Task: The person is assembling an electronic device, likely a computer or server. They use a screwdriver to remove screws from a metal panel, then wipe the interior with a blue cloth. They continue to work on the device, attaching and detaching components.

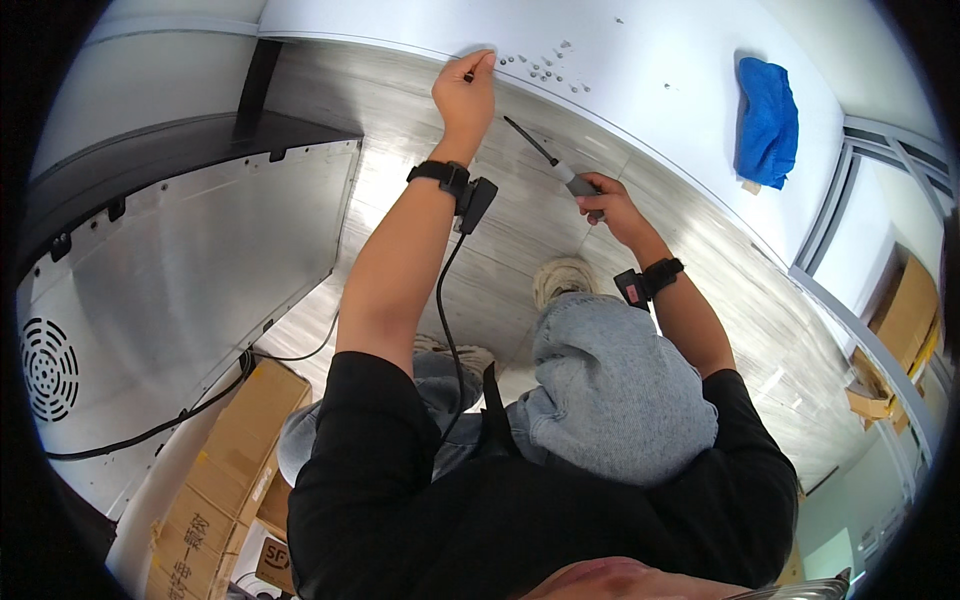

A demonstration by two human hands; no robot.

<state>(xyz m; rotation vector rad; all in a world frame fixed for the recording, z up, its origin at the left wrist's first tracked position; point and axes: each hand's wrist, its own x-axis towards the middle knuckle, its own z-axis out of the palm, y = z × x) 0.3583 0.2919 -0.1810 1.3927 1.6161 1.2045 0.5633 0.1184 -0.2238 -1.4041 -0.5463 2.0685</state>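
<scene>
At the near edge of a white tabletop [650,45], my left hand [466,95] is closed in a pinch. A small dark spot shows between its fingers, too small to name. Just right of the fingertips, several small metal screws [545,72] lie scattered on the white surface. My right hand [612,205] grips the grey handle of a screwdriver [562,170] below the table edge. Its dark shaft slants up and left toward my left hand, its tip apart from the hand and the screws.
A blue cloth-like bundle [768,120] lies on the tabletop at right. On the left stands a metal cabinet [200,240] with a round vent and a black cable [160,435]. Cardboard boxes [215,480] sit at lower left, and a cardboard box [900,320] rests beyond the metal frame [870,335].
</scene>
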